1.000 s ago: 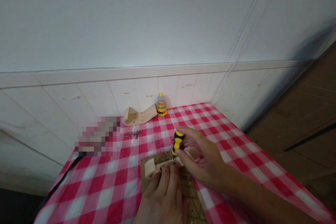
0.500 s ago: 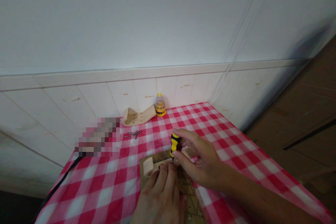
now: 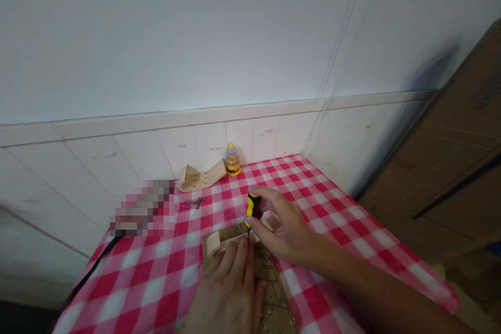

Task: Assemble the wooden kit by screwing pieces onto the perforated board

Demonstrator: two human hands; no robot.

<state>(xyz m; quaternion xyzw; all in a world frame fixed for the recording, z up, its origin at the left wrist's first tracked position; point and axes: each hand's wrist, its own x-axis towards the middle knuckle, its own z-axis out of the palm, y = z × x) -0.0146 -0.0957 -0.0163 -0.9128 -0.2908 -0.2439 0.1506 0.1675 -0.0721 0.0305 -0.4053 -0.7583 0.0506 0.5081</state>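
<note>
My right hand (image 3: 282, 227) is closed around a short yellow-and-black screwdriver (image 3: 252, 207), held upright with its tip down on a curved wooden piece (image 3: 217, 242). That piece lies on a brown board (image 3: 270, 276) on the red-and-white checked tablecloth (image 3: 164, 276). My left hand (image 3: 227, 292) lies on the wooden piece and the board, fingers stretched forward and pressed down right beside the screwdriver tip.
At the back of the table by the wall lie another curved wooden part (image 3: 199, 177), a yellow bit holder with a clear dome (image 3: 232, 160) and several loose screws (image 3: 194, 202). A black cable (image 3: 88, 276) hangs off the left edge. A brown cabinet (image 3: 457, 167) stands right.
The view has swung right and slightly up, so everything sits further left in the frame. Both hands keep their hold on the screwdriver and the wooden piece.
</note>
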